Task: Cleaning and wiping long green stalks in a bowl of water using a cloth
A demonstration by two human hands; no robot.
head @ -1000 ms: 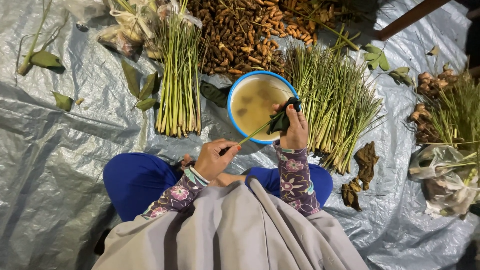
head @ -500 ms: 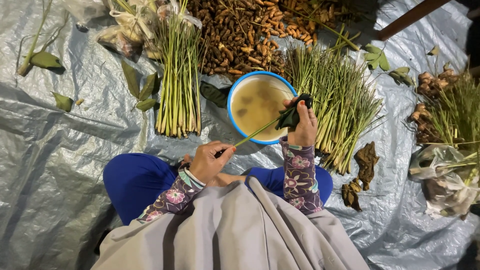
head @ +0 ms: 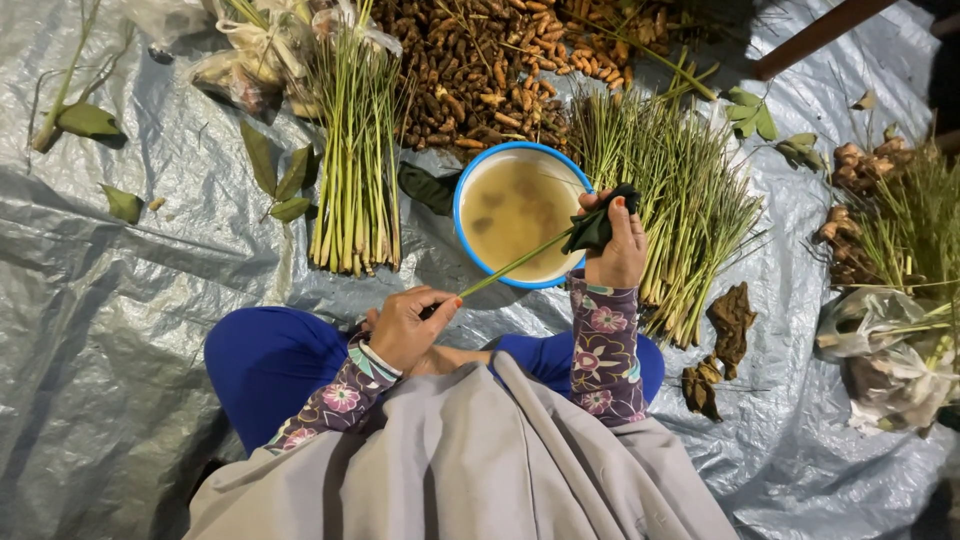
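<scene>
**Stalk held over the bowl, both hands engaged**

We see a seated person from above, with both hands working on one long green stalk (head: 515,265). The left hand (head: 408,326) pinches the lower end of the stalk between thumb and fingertips; its grip is narrow and closed on that end. The right hand (head: 617,245) holds a dark green cloth (head: 597,228) wrapped around the upper part of the same stalk; its grip is closed on cloth and stalk together. The stalk runs diagonally from the left hand, near the person's lap, up and across the lower rim of the bowl to the right hand.

We note the blue-rimmed bowl (head: 470,175) directly ahead of the hands. It holds cloudy brownish water. The right hand sits at the bowl's right edge, partly over the rim.

All items rest on a grey plastic sheet (head: 130,330) spread on the floor. To the left of the bowl lies a bundle of green stalks (head: 352,160), ends aligned toward the person. To the right of the bowl lies a second, looser heap of stalks (head: 680,190), touching the right hand's side. Behind the bowl we see a pile of brown roots (head: 470,70). Loose leaves (head: 275,170) lie left of the bundle.
</scene>
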